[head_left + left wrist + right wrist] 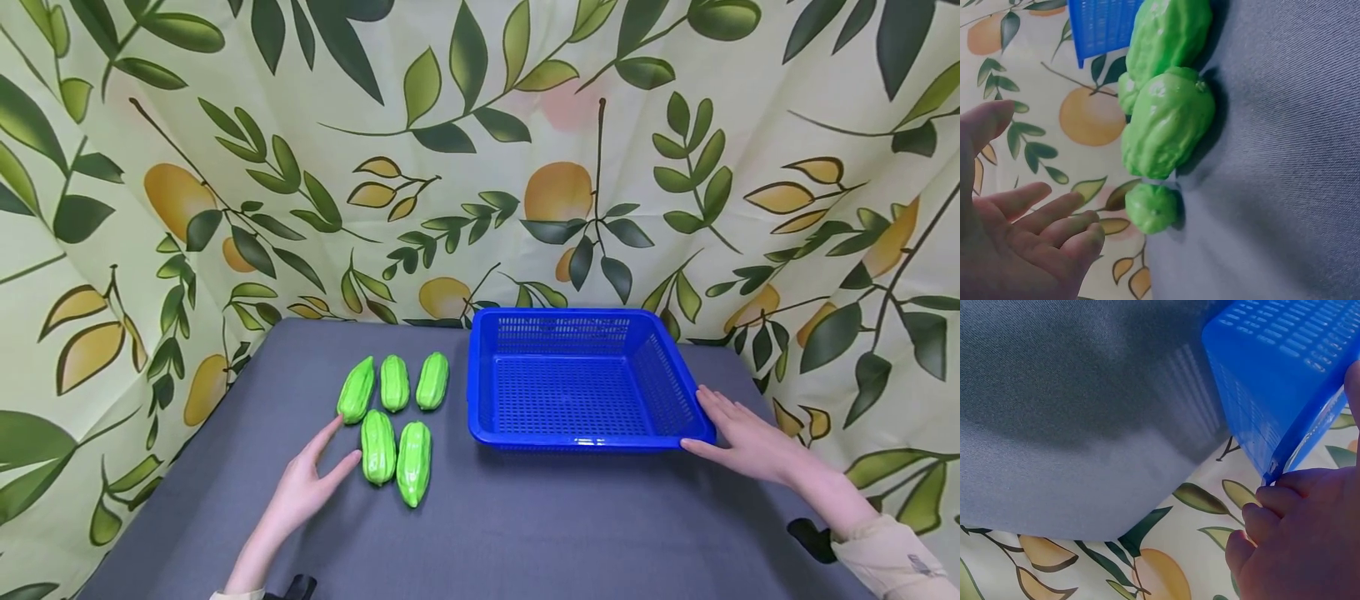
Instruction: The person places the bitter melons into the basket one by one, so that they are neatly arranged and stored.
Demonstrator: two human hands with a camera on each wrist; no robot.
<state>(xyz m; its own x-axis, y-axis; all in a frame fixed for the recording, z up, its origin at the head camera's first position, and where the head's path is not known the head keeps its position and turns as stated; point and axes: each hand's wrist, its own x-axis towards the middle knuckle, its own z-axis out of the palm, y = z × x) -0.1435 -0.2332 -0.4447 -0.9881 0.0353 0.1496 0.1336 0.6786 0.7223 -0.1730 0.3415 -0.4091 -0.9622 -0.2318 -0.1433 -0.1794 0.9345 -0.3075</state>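
Note:
Several ribbed, glossy bright-green gourd-like vegetables (378, 447) lie in two loose rows on the left half of the table. Just left of the nearer ones is my left hand (302, 486), its thumb and fingers spread apart and holding nothing. In the left wrist view that hand (1035, 231) has its palm showing, with a gap between it and the vegetables (1169, 122). A blue perforated plastic basket (592, 441) stands upright on the right. My right hand (750, 439) rests at its front right corner, with extended fingers touching the rim. In the right wrist view the fingertips are partly hidden.
A grey cloth (517, 525) covers the table. Behind and at both sides hangs a curtain (480, 183) printed with leaves and fruit. The basket stands near the table's back edge, and its inside shows only its slotted floor.

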